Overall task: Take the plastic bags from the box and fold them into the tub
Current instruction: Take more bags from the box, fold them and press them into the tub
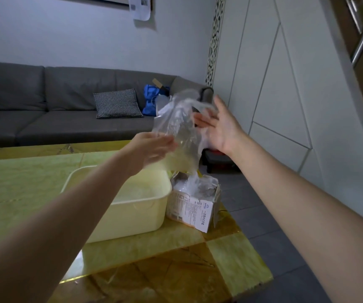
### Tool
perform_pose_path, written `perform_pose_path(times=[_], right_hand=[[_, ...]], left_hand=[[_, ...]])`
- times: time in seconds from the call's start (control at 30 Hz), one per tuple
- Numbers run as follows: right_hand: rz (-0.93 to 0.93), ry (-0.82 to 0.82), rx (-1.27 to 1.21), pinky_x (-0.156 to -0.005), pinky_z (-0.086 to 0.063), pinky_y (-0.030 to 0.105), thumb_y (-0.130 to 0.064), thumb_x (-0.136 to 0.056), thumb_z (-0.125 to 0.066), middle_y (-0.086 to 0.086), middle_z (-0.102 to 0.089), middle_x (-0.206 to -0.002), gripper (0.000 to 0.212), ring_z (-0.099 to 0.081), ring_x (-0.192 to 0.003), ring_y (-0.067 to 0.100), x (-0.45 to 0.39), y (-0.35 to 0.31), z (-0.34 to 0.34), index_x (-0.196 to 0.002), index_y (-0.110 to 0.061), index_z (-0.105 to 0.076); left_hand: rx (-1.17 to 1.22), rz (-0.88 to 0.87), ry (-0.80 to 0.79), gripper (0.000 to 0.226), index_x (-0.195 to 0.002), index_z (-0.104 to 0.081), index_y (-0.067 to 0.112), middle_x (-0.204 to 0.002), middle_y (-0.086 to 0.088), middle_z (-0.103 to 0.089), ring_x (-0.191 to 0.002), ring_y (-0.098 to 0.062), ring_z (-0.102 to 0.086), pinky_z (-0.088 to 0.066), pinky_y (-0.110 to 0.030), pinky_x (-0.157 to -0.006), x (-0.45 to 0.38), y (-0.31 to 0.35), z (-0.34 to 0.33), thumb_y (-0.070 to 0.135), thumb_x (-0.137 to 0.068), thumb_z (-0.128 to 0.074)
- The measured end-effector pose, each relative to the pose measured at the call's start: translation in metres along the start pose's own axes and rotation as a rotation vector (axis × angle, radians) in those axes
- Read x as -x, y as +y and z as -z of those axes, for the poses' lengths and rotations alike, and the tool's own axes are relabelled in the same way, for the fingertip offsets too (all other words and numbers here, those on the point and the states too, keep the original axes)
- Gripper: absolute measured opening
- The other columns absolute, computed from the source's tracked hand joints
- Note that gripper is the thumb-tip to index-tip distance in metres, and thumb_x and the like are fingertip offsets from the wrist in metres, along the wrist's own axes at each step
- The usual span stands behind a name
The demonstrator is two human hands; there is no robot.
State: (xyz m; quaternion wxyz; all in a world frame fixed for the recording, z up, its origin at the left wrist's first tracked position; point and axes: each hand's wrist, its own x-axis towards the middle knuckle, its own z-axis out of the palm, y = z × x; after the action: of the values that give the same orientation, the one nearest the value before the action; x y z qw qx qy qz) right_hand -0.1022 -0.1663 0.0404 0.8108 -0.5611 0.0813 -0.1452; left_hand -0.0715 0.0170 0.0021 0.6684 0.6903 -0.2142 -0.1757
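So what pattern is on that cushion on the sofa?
A fine black-and-white houndstooth check on the cushion, seen in the head view.

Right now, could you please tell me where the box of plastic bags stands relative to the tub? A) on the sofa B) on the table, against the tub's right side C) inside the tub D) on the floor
B: the box stands on the table, close against the right side of the pale tub, with crumpled bags showing at its open top.
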Motion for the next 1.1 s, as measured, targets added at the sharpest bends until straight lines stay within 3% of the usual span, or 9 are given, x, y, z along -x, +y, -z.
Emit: perform_pose_path(times=[0.1, 0.2, 0.3, 0.4, 0.57, 0.63, 0.8, 0.9, 1.1], right_hand=[[-0.119, -0.014, 0.149, -0.099, -0.041, 0.039, -0.063, -0.085, -0.050, 0.008, -0.059, -0.115, 0.072, -0.054, -0.111, 0.024, 0.005, 0.015, 0.007, -0.128, -0.006, -0.048], [-0.227, -0.177, 0.266, -0.098, -0.040, 0.037, -0.058, -0.083, -0.053, 0.009, -0.057, -0.116, 0.061, -0.054, -0.109, 0.023, 0.018, 0.036, 0.006, -0.120, -0.009, -0.053], [-0.229, -0.141, 0.207, -0.075, -0.045, 0.027, -0.029, -0.089, -0.061, 0.005, -0.059, -0.087, 0.018, -0.057, -0.080, 0.017, 0.025, 0.052, -0.011, -0.090, -0.011, -0.061], [-0.206, 0.081, -0.005, -0.061, -0.045, 0.025, -0.004, -0.088, -0.059, 0.007, -0.057, -0.072, 0.017, -0.053, -0.062, 0.016, 0.018, 0.057, -0.024, -0.072, -0.008, -0.058], [-0.115, 0.383, 0.158, -0.064, -0.048, 0.033, 0.002, -0.088, -0.048, 0.013, -0.060, -0.086, 0.016, -0.056, -0.070, 0.024, 0.001, 0.063, -0.026, -0.098, -0.001, -0.061], [-0.052, 0.411, 0.221, -0.065, -0.048, 0.032, 0.003, -0.091, -0.046, 0.010, -0.058, -0.078, 0.017, -0.054, -0.066, 0.020, -0.001, 0.062, -0.020, -0.085, -0.004, -0.059], [0.028, 0.406, 0.260, -0.055, -0.043, 0.024, 0.005, -0.092, -0.039, 0.010, -0.056, -0.096, 0.026, -0.050, -0.065, 0.015, -0.004, 0.057, 0.004, -0.096, -0.007, -0.062], [0.037, 0.319, 0.364, -0.057, -0.044, 0.024, 0.001, -0.094, -0.039, 0.006, -0.056, -0.094, 0.025, -0.049, -0.069, 0.014, -0.003, 0.055, 0.006, -0.103, -0.006, -0.062], [0.001, -0.016, 0.461, -0.057, -0.043, 0.024, 0.008, -0.088, -0.040, 0.001, -0.055, -0.070, 0.028, -0.050, -0.063, 0.012, 0.006, 0.057, -0.018, -0.080, -0.009, -0.062]], left_hand=[[0.397, 0.072, 0.081, 0.016, -0.104, -0.056, 0.006, -0.076, 0.002, -0.069, -0.061, -0.003, -0.062, -0.046, -0.016, -0.060, -0.002, 0.001, 0.000, 0.017, -0.093, -0.052], [0.575, 0.107, 0.207, 0.008, -0.098, -0.055, 0.006, -0.081, -0.001, -0.067, -0.069, -0.006, -0.063, -0.050, -0.017, -0.058, -0.005, 0.002, -0.006, 0.012, -0.094, -0.051], [0.500, 0.106, 0.315, 0.003, -0.093, -0.056, 0.008, -0.092, -0.002, -0.064, -0.082, -0.013, -0.061, -0.050, -0.022, -0.071, -0.009, -0.004, -0.017, 0.010, -0.090, -0.056], [0.426, 0.110, 0.322, 0.014, -0.096, -0.058, 0.010, -0.094, -0.004, -0.062, -0.087, -0.016, -0.059, -0.048, -0.022, -0.073, -0.011, -0.013, -0.022, 0.009, -0.084, -0.064], [0.365, 0.098, 0.222, 0.023, -0.107, -0.059, -0.001, -0.085, -0.007, -0.061, -0.074, -0.011, -0.058, -0.054, -0.015, -0.062, -0.007, -0.022, -0.020, 0.004, -0.085, -0.062], [0.350, 0.098, 0.238, 0.011, -0.096, -0.061, 0.000, -0.081, -0.006, -0.060, -0.072, -0.010, -0.058, -0.054, -0.014, -0.061, -0.004, -0.023, -0.014, 0.006, -0.086, -0.060], [0.363, 0.183, 0.561, 0.001, -0.090, -0.058, 0.005, -0.076, -0.004, -0.058, -0.047, -0.003, -0.061, -0.048, -0.013, -0.048, -0.002, -0.027, 0.032, 0.006, -0.090, -0.057], [0.116, 0.155, 0.755, 0.031, -0.122, -0.050, 0.001, -0.101, -0.008, -0.059, -0.074, -0.011, -0.059, -0.046, -0.023, -0.064, -0.002, -0.027, 0.054, 0.010, -0.093, -0.051], [-0.209, -0.010, 0.119, 0.085, -0.146, -0.015, 0.031, -0.141, 0.000, -0.038, -0.085, -0.018, -0.064, -0.054, -0.026, -0.063, 0.002, 0.007, 0.020, 0.023, -0.079, -0.067]])
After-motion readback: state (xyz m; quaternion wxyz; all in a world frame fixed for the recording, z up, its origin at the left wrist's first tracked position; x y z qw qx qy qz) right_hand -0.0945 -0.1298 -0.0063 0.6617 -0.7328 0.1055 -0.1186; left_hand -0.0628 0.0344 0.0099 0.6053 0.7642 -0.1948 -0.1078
